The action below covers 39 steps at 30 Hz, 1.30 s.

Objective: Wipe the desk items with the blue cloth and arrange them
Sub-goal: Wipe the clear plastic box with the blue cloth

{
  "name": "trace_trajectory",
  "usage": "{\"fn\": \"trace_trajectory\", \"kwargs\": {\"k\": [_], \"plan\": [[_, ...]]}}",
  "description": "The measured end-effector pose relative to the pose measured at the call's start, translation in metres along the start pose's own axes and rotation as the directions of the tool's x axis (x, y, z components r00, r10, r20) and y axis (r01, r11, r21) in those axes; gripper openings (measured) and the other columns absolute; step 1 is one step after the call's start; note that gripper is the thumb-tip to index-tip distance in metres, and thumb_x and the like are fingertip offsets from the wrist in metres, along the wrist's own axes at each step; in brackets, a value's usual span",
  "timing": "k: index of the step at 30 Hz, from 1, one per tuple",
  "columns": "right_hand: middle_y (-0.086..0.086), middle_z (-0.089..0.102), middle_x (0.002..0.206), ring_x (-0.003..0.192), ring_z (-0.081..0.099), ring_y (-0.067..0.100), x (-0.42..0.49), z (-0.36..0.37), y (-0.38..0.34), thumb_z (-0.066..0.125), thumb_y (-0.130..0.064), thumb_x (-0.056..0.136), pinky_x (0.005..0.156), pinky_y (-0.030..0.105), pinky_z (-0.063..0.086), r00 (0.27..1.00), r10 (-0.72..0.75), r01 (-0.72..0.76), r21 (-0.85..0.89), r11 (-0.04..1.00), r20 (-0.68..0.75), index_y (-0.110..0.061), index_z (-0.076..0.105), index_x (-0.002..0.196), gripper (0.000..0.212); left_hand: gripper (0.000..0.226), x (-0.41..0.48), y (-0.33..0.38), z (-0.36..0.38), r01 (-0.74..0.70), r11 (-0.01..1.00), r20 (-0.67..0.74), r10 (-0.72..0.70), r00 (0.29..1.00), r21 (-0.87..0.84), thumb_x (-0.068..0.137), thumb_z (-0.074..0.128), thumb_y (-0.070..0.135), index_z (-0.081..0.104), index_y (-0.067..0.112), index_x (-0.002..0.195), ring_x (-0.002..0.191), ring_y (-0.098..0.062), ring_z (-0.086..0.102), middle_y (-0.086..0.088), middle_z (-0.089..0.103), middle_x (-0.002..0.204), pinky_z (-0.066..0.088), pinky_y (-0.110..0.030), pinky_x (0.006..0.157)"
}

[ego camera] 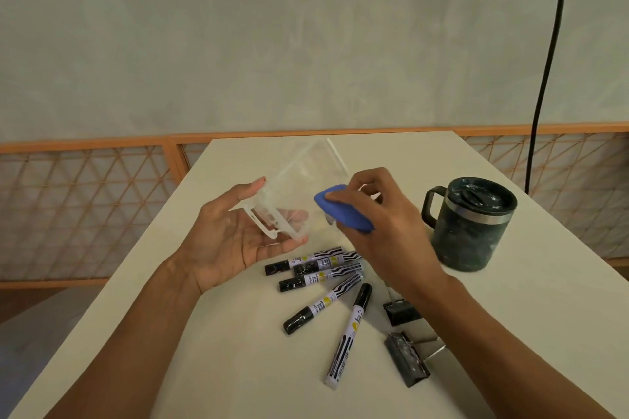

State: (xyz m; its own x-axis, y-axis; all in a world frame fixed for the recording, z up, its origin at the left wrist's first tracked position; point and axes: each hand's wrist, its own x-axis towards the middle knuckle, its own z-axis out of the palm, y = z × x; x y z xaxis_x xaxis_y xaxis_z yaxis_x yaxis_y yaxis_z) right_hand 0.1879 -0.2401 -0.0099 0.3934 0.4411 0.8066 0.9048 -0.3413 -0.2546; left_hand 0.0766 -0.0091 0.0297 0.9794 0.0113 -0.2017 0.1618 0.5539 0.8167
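Hovering over the worktop (204,350), the clear container (296,187), judged light, stiff and slippery, is gripped at its rim by the left hand (224,235), with the soft blue cloth (343,213) pinched against it by the right hand (384,214).

Tilted clear plastic box (296,194) raised over the desk (204,367) middle, wadded blue cloth (343,213) against its right side; 5 black-capped markers (321,274) fanned nearer, 2 black binder clips (406,359) beside them; lidded dark mug (471,224) by right edge

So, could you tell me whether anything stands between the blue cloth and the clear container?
Nothing visible does: the right hand holds the blue cloth against the clear container, which the left hand holds; the markers lie lower, on the desk.
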Motion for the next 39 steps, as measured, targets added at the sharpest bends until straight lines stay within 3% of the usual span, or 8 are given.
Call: {"fn": "trace_trajectory", "kwargs": {"k": [3,7,12,16,21,26,31,39], "plan": [[0.003,0.054,0.131,0.108,0.059,0.019,0.0,0.005,-0.001,0.085,-0.018,0.089,0.087,0.029,0.055,0.995,0.001,-0.003,0.017,1.0,0.098,-0.022,0.075,0.13,0.042,0.069,0.001,0.0,0.001,-0.034,0.997,-0.032,0.036,0.999,0.063,0.059,0.102,0.037,0.081,-0.007,0.108,0.128,-0.05,0.066,-0.032,0.067,0.137,0.05,-0.061,0.111],[-0.002,0.053,0.127,0.106,0.056,0.012,0.0,0.001,-0.005,0.073,-0.029,0.097,0.087,0.021,0.048,0.989,-0.006,-0.006,0.082,0.997,0.146,-0.028,0.072,0.136,0.04,0.05,0.005,-0.004,0.001,-0.088,0.989,-0.079,0.098,0.992,0.121,0.074,0.08,0.035,0.083,-0.004,0.105,0.115,-0.044,0.074,-0.029,0.072,0.129,0.047,-0.057,0.117],[0.006,0.06,0.116,0.102,0.056,0.006,0.01,-0.012,-0.016,0.075,-0.016,0.096,0.084,0.01,0.043,0.977,0.098,-0.08,0.105,0.991,-0.188,-0.016,0.074,0.135,0.039,0.072,0.005,-0.005,0.003,-0.05,0.991,-0.036,0.055,0.998,0.126,0.061,0.087,0.038,0.078,-0.009,0.115,0.121,-0.051,0.07,-0.032,0.068,0.136,0.061,-0.05,0.102],[0.008,0.063,0.112,0.099,0.059,0.007,0.017,-0.018,-0.025,0.074,-0.014,0.096,0.084,0.012,0.045,0.929,0.133,-0.09,0.14,0.986,-0.345,-0.012,0.075,0.133,0.037,0.118,0.007,-0.013,0.007,-0.004,0.988,0.034,-0.002,0.999,0.152,0.051,0.099,0.042,0.054,-0.016,0.142,0.129,-0.055,0.063,-0.033,0.065,0.14,0.064,-0.052,0.097],[0.009,0.065,0.112,0.097,0.06,0.01,0.017,-0.009,-0.027,0.069,-0.022,0.1,0.079,0.015,0.049,0.951,0.086,-0.051,0.125,0.991,-0.296,-0.012,0.074,0.134,0.036,0.097,0.007,-0.017,0.01,0.001,0.987,0.082,-0.015,0.997,0.161,0.052,0.1,0.044,0.072,-0.007,0.129,0.125,-0.048,0.068,-0.033,0.065,0.139,0.06,-0.054,0.103],[0.011,0.068,0.112,0.096,0.064,0.016,0.008,0.001,-0.028,0.073,-0.021,0.1,0.078,0.022,0.053,0.984,-0.071,0.081,0.053,0.995,-0.166,-0.01,0.076,0.132,0.033,0.097,0.005,-0.014,0.008,-0.034,0.99,0.075,0.023,0.997,0.138,0.051,0.103,0.048,0.073,-0.004,0.126,0.116,-0.053,0.071,-0.034,0.069,0.128,0.067,-0.049,0.088],[0.005,0.065,0.109,0.081,0.067,0.018,0.016,-0.007,-0.017,0.073,-0.023,0.098,0.063,0.033,0.059,0.955,0.055,-0.028,0.098,0.995,-0.292,-0.009,0.077,0.128,0.033,0.079,0.004,-0.015,0.009,-0.031,0.992,0.141,0.013,0.99,0.123,0.052,0.106,0.045,0.082,0.008,0.119,0.12,-0.048,0.071,-0.037,0.065,0.136,0.067,-0.049,0.085],[0.009,0.065,0.098,0.085,0.061,0.024,0.014,0.013,-0.023,0.087,-0.009,0.086,0.062,0.037,0.054,0.979,0.007,-0.025,-0.086,0.996,-0.203,-0.008,0.079,0.12,0.035,0.073,0.001,-0.02,0.009,0.016,0.992,0.216,-0.044,0.975,0.127,0.058,0.103,0.039,0.081,0.001,0.117,0.109,-0.04,0.077,-0.025,0.075,0.123,0.066,-0.045,0.086]]}}
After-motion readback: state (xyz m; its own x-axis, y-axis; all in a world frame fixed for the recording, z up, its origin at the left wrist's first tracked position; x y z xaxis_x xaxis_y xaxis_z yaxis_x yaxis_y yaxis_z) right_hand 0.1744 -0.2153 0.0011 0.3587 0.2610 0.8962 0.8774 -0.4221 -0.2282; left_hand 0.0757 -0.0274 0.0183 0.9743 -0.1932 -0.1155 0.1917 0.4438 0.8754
